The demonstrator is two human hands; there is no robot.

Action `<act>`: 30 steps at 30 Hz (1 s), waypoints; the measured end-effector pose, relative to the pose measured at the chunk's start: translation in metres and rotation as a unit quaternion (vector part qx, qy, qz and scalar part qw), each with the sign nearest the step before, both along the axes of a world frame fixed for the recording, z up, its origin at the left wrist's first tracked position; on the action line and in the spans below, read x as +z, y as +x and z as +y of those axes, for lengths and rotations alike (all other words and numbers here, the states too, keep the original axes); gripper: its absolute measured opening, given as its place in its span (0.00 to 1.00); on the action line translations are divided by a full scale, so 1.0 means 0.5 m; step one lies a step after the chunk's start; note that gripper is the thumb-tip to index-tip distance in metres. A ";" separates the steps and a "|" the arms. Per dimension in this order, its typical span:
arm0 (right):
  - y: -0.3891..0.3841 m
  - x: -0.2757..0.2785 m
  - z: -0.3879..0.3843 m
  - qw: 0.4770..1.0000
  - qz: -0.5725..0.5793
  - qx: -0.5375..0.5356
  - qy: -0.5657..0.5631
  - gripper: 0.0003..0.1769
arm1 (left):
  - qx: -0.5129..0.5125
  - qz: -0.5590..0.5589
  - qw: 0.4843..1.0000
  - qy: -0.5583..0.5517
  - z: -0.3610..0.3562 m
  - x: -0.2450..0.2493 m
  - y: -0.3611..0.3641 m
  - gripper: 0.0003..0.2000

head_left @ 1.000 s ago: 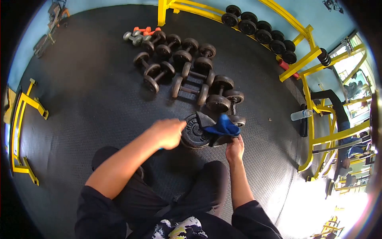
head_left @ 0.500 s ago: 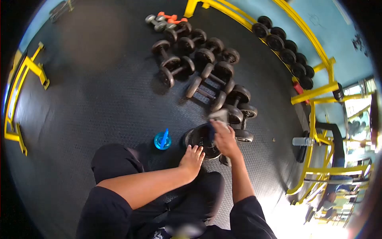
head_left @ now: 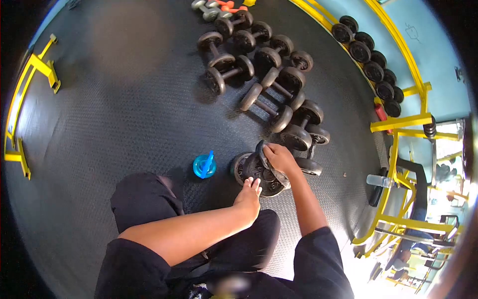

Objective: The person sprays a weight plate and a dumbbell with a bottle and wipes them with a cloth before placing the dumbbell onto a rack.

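A dark dumbbell (head_left: 271, 188) with round, lettered heads sits on the floor in front of my knees. My right hand (head_left: 280, 158) is closed around a greyish cloth (head_left: 282, 178) and presses it on the dumbbell's far right side. Part of the cloth hangs below the palm. My left hand (head_left: 247, 199) rests its outstretched fingers against the near edge of the dumbbell, not wrapped round it. To the left stands a translucent blue bottle (head_left: 201, 167) with a brighter blue top. My hands hide part of the dumbbell.
Several dark dumbbells (head_left: 266, 107) lie in rows beyond my hands, with small grey and orange dumbbells (head_left: 229, 5) behind them. A yellow rack (head_left: 402, 123) holding more dumbbells stands at the right. A clear bottle (head_left: 378, 181) lies nearby. Yellow frame legs (head_left: 45, 74) are at the left.
My right hand and the cloth have shifted slightly on the dumbbell, and more of its lettered face shows. My left hand has moved a little right and down. The view has tilted slightly.
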State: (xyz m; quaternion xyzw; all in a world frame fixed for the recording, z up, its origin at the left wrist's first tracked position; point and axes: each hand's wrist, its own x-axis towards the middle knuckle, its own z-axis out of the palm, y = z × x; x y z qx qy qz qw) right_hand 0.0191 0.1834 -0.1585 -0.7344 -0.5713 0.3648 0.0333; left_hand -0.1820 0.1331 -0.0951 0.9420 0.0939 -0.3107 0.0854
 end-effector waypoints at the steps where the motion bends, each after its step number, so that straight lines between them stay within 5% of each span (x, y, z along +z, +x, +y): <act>1: 0.002 -0.003 -0.035 0.995 0.005 -0.089 0.043 0.24 | -0.011 0.017 1.000 0.003 0.004 0.012 0.001 0.28; 6: -0.058 -0.051 -0.194 0.898 -0.019 -0.412 0.154 0.28 | -0.026 0.015 1.000 0.004 0.002 0.033 -0.011 0.30; 9: -0.167 -0.101 -0.256 0.788 0.043 -0.579 0.204 0.29 | 0.038 -0.018 0.999 -0.003 -0.015 -0.012 -0.018 0.35; 12: -0.290 -0.174 -0.299 0.713 0.169 -0.619 0.281 0.25 | 0.047 -0.028 0.998 -0.008 -0.009 -0.027 -0.026 0.37; 15: -0.231 -0.161 -0.286 0.671 0.226 -0.663 0.244 0.22 | 0.054 -0.046 0.997 -0.017 -0.008 -0.040 -0.044 0.38; 17: -0.137 -0.131 -0.248 0.776 0.025 -0.589 0.226 0.23 | 0.058 -0.063 0.996 -0.016 0.000 -0.035 -0.054 0.38; 19: -0.061 -0.102 -0.202 0.845 -0.016 -0.479 0.236 0.25 | 0.070 -0.079 0.994 -0.020 0.006 -0.042 -0.061 0.37; 23: 0.017 -0.023 -0.039 0.956 0.037 -0.290 0.026 0.30 | 0.063 -0.055 0.996 0.014 -0.020 -0.017 -0.080 0.30; 24: 0.014 -0.027 0.014 0.960 0.040 -0.277 0.019 0.30 | 0.026 -0.023 0.999 0.030 -0.027 0.004 -0.086 0.29; 26: -0.019 -0.030 0.093 0.981 -0.097 -0.053 -0.159 0.30 | -0.019 0.026 0.999 0.030 -0.044 0.027 -0.096 0.29; 30: -0.214 0.044 0.114 0.950 -0.212 0.105 -0.205 0.29 | -0.064 0.078 0.995 0.011 -0.043 0.055 -0.093 0.29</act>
